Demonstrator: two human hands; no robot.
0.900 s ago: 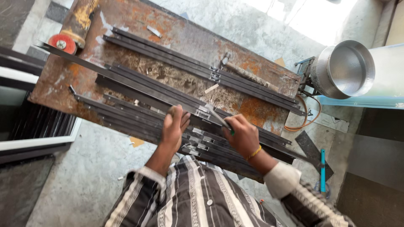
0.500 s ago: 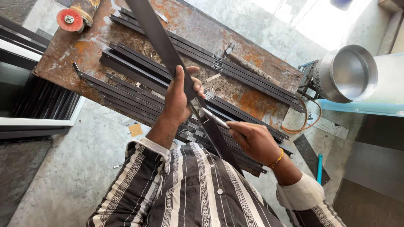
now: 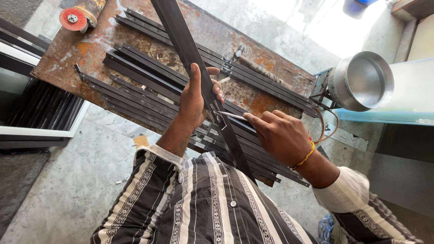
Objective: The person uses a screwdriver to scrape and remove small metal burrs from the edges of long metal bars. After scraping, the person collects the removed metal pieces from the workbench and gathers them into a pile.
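Closest to the camera, a striped black-and-white shirt (image 3: 212, 203) fills the lower edge, worn by the person looking down. Just beyond it, the left hand (image 3: 195, 100) has its grip wrapped around a long dark metal bar (image 3: 192, 58), thumb up along one side and fingers curled over the other. That bar runs slanted from the top of view down toward the person's chest, lifted above the surface. Beside it, the right hand (image 3: 282, 135), with an orange band at the wrist, pinches a thin pale marking stick (image 3: 231, 115) in a narrow grip, its tip touching the bar just below the left hand. Under both hands lies a rusty metal surface (image 3: 90, 45) carrying rows of similar dark bars (image 3: 135, 68). Farther off, an orange grinder disc (image 3: 73, 19) rests at the far left corner, and a shiny round metal vessel (image 3: 361, 81) stands well apart to the right.
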